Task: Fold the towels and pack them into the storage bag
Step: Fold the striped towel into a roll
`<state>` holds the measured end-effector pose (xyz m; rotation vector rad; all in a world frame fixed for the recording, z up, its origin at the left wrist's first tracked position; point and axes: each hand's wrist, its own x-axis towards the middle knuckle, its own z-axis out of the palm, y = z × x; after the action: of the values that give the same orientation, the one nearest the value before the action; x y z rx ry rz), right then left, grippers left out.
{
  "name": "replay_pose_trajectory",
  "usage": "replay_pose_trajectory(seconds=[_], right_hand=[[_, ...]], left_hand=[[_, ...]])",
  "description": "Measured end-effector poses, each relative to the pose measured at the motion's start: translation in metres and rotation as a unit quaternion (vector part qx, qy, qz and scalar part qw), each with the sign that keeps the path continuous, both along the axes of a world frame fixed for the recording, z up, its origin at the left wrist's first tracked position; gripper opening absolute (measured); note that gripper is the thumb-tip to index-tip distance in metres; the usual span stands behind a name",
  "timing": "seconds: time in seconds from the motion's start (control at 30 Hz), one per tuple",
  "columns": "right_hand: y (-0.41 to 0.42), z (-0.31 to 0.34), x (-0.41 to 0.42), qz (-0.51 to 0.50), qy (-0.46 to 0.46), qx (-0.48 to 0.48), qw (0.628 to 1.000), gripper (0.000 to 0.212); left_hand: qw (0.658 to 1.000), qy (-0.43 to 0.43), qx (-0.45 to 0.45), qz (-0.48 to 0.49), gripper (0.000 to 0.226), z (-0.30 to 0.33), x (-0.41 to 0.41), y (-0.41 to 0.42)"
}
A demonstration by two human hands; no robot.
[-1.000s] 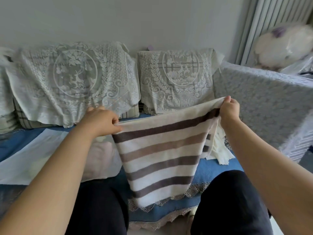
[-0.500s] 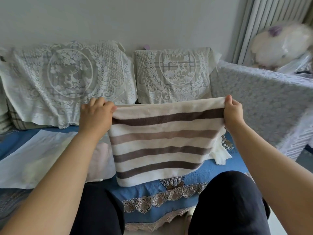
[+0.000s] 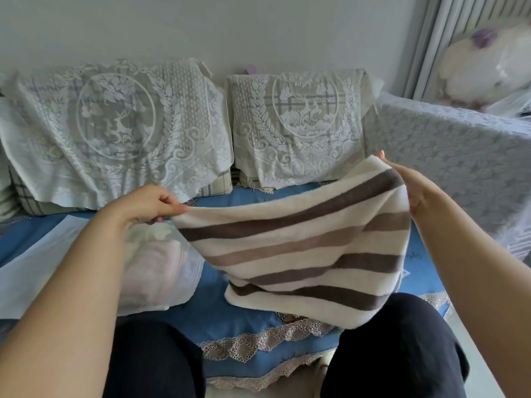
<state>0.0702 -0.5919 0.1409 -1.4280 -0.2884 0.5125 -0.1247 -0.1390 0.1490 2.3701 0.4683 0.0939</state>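
A cream towel with brown stripes (image 3: 301, 245) hangs folded in front of me above the blue sofa seat (image 3: 247, 314). My left hand (image 3: 146, 203) pinches its left top corner. At the higher right corner, my right hand (image 3: 413, 188) holds the towel's edge between thumb and fingers. The towel slants, its lower edge near my right knee. A translucent white storage bag (image 3: 161, 268) lies on the seat to the left, partly under my left arm, with pale pink and cream fabric showing through it.
Two lace-covered back cushions (image 3: 115, 130) (image 3: 296, 124) line the wall. A grey patterned sofa arm (image 3: 451, 156) rises on the right, with a white plush toy (image 3: 482, 61) behind it. My dark-trousered knees (image 3: 402, 354) sit at the seat's lace-trimmed front edge.
The towel went from hanging level to slanting: my left hand dropped and moved left, my right hand stayed high. Its lower part swung toward my right knee.
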Motion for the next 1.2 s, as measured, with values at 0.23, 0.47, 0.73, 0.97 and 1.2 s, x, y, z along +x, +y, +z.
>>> replay_pose_trajectory(seconds=[0.23, 0.47, 0.73, 0.97, 1.2], right_hand=[[0.018, -0.029, 0.027, -0.112, -0.053, -0.099, 0.987, 0.034], [0.068, 0.0, 0.059, -0.329, -0.187, -0.217, 0.9, 0.026], [0.06, -0.012, 0.059, -0.329, -0.24, -0.005, 0.913, 0.02], [0.021, -0.128, 0.047, -0.196, -0.137, -0.396, 0.887, 0.052], [0.02, -0.164, 0.017, 0.083, -0.057, -0.647, 0.756, 0.037]], left_hand=[[0.993, 0.041, 0.079, 0.073, 0.031, -0.032, 0.035, 0.007], [0.92, -0.253, -0.037, 0.296, 0.042, -0.027, 0.097, -0.029], [0.89, -0.385, 0.073, 0.231, 0.037, -0.038, 0.083, -0.025], [0.964, 0.218, 0.138, -0.069, 0.033, -0.125, 0.046, -0.032], [0.863, 0.455, 0.166, -0.142, 0.037, -0.156, 0.036, -0.05]])
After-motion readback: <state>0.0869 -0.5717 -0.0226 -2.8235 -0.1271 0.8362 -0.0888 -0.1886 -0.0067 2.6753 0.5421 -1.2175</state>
